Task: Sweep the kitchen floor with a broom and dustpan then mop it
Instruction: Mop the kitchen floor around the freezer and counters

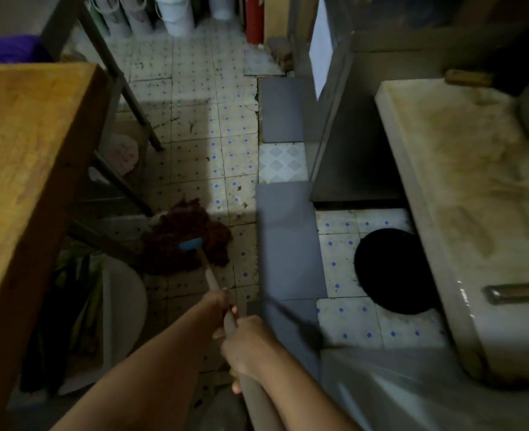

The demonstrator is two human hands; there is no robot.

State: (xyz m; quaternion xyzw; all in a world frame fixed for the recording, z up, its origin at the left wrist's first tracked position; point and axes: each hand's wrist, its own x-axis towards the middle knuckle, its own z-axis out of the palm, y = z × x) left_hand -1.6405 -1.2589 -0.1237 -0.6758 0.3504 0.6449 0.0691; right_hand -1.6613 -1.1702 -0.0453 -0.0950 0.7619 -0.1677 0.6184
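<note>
Head view: both hands, left (218,303) ahead of right (247,346), grip the mop handle (208,272), the mop head (188,234) lying beyond them.

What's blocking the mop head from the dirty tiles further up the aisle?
Nothing visible straight ahead. The mop head sits on the tiled floor, and the strip beyond it is open. Both the left hand and right hand grip the handle. The metal rack legs crowd the left edge only.
</note>
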